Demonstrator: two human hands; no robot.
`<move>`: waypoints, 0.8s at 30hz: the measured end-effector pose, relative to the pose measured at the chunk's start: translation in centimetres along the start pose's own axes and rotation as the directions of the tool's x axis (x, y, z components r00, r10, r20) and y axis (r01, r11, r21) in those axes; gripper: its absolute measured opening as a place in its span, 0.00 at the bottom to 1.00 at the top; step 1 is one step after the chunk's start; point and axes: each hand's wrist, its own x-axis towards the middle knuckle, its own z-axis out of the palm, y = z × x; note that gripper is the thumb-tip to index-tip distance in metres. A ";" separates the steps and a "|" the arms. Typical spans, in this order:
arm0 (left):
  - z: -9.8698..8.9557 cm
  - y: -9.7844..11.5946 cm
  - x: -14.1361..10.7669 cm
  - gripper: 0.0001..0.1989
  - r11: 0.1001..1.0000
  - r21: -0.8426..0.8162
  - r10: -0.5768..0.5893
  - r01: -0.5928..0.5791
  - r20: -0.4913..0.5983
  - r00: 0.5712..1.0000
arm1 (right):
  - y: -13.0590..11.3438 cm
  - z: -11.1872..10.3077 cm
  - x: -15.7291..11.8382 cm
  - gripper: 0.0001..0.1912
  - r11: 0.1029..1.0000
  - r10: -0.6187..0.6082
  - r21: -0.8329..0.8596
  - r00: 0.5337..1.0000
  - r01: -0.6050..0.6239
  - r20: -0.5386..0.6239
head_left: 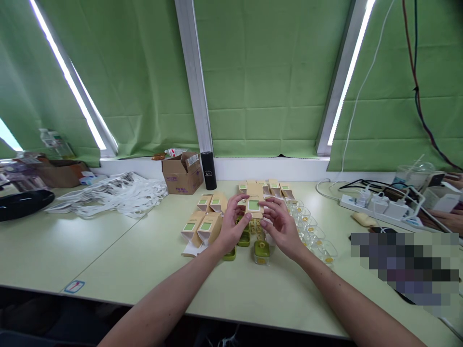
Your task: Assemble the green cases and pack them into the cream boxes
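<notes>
Between my two hands is a small tan cardboard box (pixel 254 206) with a green label window, raised above the table. My left hand (pixel 235 219) grips its left edge with thumb and fingers, while my right hand (pixel 282 224) has its fingertips on the right edge. Below sits a small clear container with a green lid (pixel 261 251). Green lids (pixel 243 238) lie under and beside my left hand. Several similar cardboard boxes (pixel 200 226) stand left of my hands, and more boxes (pixel 277 189) stand behind. Clear containers (pixel 320 238) are in rows to the right.
An open brown carton (pixel 183 173) and a black cylinder (pixel 209 171) stand at the back. White straps (pixel 112 195) are piled at left. A power strip (pixel 379 209) with chargers and cables lies at right, near another person's hand (pixel 443 220). The table edge (pixel 159 308) runs in front.
</notes>
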 end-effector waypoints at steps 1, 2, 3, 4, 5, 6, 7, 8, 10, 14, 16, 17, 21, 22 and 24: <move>0.0 0.0 0.0 0.26 1.000 0.014 -0.003 0.003 0.000 1.000 | 0.1 0.0 0.0 0.20 1.000 0.001 0.000 1.000 -0.001 -0.004; 0.0 0.0 0.0 0.26 1.000 0.029 -0.004 0.004 0.000 1.000 | 0.1 0.0 0.0 0.20 1.000 0.002 0.002 1.000 -0.002 -0.010; 0.0 0.0 0.0 0.26 0.999 0.043 -0.004 0.004 0.000 1.000 | 0.2 0.0 0.0 0.20 1.000 0.003 0.005 1.000 -0.003 -0.016; -0.1 0.0 -0.1 0.25 0.999 0.054 -0.001 0.001 0.002 1.000 | 0.2 0.1 0.0 0.20 1.000 0.005 0.008 1.000 -0.005 -0.023; -0.1 0.0 -0.1 0.25 0.998 0.061 0.002 -0.003 0.007 1.000 | 0.2 0.1 0.0 0.19 1.000 0.008 0.010 1.000 -0.007 -0.030; -0.1 0.0 -0.1 0.26 0.998 0.064 0.007 -0.008 0.014 1.000 | 0.2 0.1 0.0 0.19 1.000 0.011 0.012 0.999 -0.011 -0.036; -0.2 0.0 -0.1 0.26 0.998 0.066 0.014 -0.016 0.024 1.000 | 0.2 0.1 0.1 0.18 1.000 0.014 0.013 0.999 -0.014 -0.041; -0.2 0.0 -0.1 0.28 0.997 0.067 0.023 -0.025 0.035 0.999 | 0.2 0.1 0.1 0.18 1.000 0.015 0.015 0.999 -0.015 -0.044; -0.3 0.0 -0.1 0.30 0.996 0.071 0.044 -0.047 0.050 0.998 | 0.1 0.2 0.1 0.18 1.000 0.015 0.020 0.999 -0.014 -0.048; -0.3 -0.3 -0.1 0.29 0.991 0.110 0.074 -0.077 0.034 0.997 | -0.2 0.3 0.1 0.17 1.000 0.021 0.023 0.998 -0.019 -0.059; -0.3 -0.4 0.0 0.27 0.987 0.133 0.082 -0.085 0.023 0.996 | -0.3 0.4 0.1 0.17 0.999 0.025 0.024 0.997 -0.024 -0.069; -0.2 -0.4 0.0 0.26 0.986 0.142 0.087 -0.089 0.018 0.996 | -0.3 0.4 0.1 0.17 0.999 0.027 0.024 0.997 -0.025 -0.073; -0.1 -0.4 0.1 0.24 0.979 0.164 0.119 -0.117 0.000 0.993 | -0.3 0.3 0.1 0.16 0.999 0.034 0.019 0.996 -0.033 -0.077; 0.0 -0.4 0.1 0.23 0.978 0.168 0.125 -0.123 -0.003 0.992 | -0.2 0.3 0.1 0.15 0.999 0.037 0.020 0.996 -0.036 -0.076; 0.1 -0.4 0.1 0.22 0.977 0.172 0.134 -0.130 -0.010 0.991 | -0.2 0.3 0.1 0.15 0.999 0.043 0.014 0.996 -0.042 -0.075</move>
